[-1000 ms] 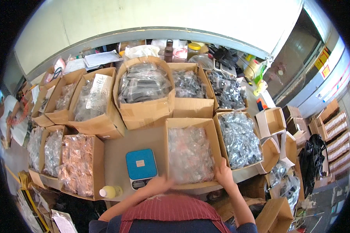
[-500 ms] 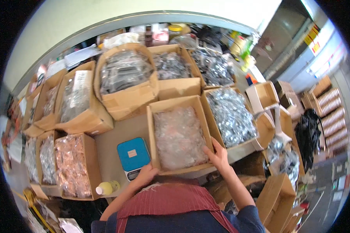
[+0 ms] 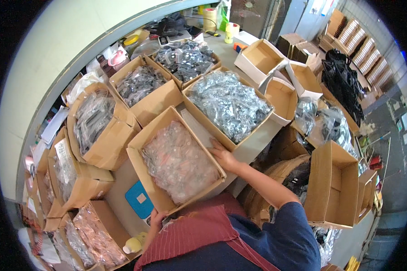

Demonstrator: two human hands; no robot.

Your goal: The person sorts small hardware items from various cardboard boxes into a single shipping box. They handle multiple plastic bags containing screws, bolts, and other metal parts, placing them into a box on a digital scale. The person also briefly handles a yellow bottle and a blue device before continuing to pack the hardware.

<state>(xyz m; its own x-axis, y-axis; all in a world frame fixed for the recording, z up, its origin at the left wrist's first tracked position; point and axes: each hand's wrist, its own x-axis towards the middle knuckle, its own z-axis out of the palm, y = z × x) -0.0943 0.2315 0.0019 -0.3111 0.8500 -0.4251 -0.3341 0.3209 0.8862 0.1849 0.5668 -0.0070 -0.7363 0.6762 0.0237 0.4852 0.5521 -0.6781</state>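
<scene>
A cardboard box (image 3: 142, 168) of small clear plastic bags with pinkish contents (image 3: 181, 158) is right in front of me, set at an angle. My left hand (image 3: 155, 219) grips its near left corner; most of those fingers are hidden. Against the outside of its right wall rests my right hand (image 3: 224, 157), fingers stretched out and a little apart. A blue-topped scale (image 3: 139, 198) shows beside the box, which covers part of it. Just beyond my right hand stands a box of silvery bagged parts (image 3: 230, 104).
Boxes of dark bagged parts (image 3: 142, 83) line the wall side. Coppery bags (image 3: 97, 230) fill a box at lower left, near a yellowish bottle (image 3: 134, 243). White-sided trays (image 3: 262, 56) stand at far right; an upright cardboard box (image 3: 332, 185) is nearer.
The view has swung to the right. My right hand has shifted from the box's near right rim to farther along its outer wall. The box now hides more of the scale.
</scene>
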